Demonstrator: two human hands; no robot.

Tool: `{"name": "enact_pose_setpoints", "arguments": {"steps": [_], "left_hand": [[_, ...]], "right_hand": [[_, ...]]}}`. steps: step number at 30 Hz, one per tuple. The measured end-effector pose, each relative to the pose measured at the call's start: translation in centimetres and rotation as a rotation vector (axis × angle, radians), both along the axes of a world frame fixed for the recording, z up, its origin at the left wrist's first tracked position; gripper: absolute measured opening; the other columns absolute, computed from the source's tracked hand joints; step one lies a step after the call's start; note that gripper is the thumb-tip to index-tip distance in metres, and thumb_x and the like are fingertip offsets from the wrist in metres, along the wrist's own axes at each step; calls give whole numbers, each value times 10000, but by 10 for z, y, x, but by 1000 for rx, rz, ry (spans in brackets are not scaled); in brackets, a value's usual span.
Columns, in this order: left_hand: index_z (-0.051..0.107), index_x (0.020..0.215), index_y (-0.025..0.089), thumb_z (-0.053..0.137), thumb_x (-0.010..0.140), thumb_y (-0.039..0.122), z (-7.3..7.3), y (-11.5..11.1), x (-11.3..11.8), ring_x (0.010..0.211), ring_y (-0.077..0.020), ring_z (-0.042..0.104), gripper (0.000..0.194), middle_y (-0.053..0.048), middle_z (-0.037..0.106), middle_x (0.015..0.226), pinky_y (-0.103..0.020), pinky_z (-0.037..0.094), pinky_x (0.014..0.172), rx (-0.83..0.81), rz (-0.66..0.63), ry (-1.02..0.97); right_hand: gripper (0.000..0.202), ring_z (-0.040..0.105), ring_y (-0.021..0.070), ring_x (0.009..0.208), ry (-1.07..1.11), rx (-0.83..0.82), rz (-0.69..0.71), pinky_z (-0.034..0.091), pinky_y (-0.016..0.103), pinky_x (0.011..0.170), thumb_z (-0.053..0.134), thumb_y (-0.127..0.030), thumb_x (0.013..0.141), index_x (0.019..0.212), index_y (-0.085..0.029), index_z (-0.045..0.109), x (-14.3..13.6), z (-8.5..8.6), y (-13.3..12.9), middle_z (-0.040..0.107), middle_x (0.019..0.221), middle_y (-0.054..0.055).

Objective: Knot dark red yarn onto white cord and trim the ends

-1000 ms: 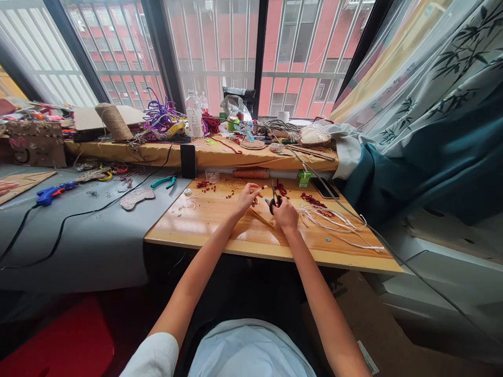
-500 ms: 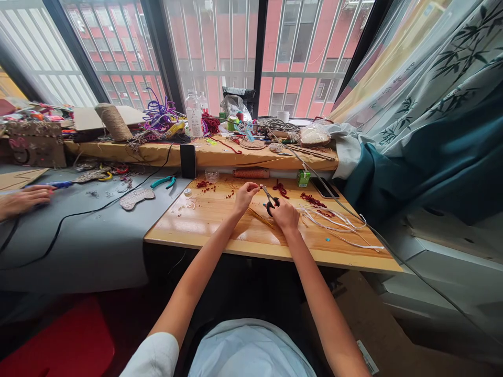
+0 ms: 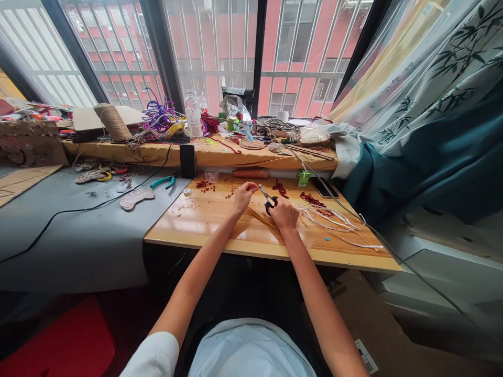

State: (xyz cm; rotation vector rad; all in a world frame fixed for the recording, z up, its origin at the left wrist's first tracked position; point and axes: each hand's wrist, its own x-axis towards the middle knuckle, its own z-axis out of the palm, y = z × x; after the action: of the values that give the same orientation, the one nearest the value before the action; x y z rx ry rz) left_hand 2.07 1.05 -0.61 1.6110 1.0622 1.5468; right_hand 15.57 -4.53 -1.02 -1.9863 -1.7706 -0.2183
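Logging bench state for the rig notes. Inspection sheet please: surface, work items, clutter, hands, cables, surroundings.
Surface: wood board, shiny; grey table on its left.
Work items: scissors, blades up by the left fingertips; small piece there, too small to identify.
Clutter: dark red cord, white cord, phone, green box; pliers on the grey table.
Hands: left pinches the small piece; right holds the scissors.
Cables: black cable across the grey table; grey cable across the board's right side.
Surroundings: loaded ledge behind, barred windows, curtain right. Co-worker: nothing seen.
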Motion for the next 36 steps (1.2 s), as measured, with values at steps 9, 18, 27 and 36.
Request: {"name": "enact_pose_setpoints", "arguments": {"steps": [9, 18, 27, 36], "left_hand": [[606, 697, 179, 566, 707, 179, 0, 0, -1, 731, -122, 539, 42, -14, 629, 758, -220, 381, 705, 7, 61, 18], [588, 727, 173, 553, 724, 156, 0, 2, -2, 721, -119, 535, 39, -21, 622, 764, -223, 377, 689, 19, 113, 73], [614, 683, 182, 578, 719, 134, 4, -5, 0, 733, -142, 530, 70, -31, 633, 742, -249, 381, 702, 74, 166, 174], [635, 713, 177, 574, 736, 140, 4, -8, 1, 733, -138, 548, 75, -35, 655, 755, -244, 403, 700, 101, 188, 258]], "right_hand": [[225, 581, 203, 829, -57, -42, 37, 343, 257, 655, 501, -310, 737, 840, -158, 631, -1, 4, -1, 652, 862, 102], [294, 587, 199, 819, -29, -16, -23, 338, 257, 628, 418, -360, 782, 831, -163, 631, -1, 3, -1, 658, 864, 90], [274, 572, 206, 841, -51, -23, -5, 352, 272, 652, 444, -342, 749, 831, -160, 631, -4, 5, -4, 651, 862, 92], [285, 563, 211, 858, -77, -32, -17, 361, 272, 662, 441, -321, 748, 831, -141, 647, -6, 6, -4, 649, 858, 108]]}}
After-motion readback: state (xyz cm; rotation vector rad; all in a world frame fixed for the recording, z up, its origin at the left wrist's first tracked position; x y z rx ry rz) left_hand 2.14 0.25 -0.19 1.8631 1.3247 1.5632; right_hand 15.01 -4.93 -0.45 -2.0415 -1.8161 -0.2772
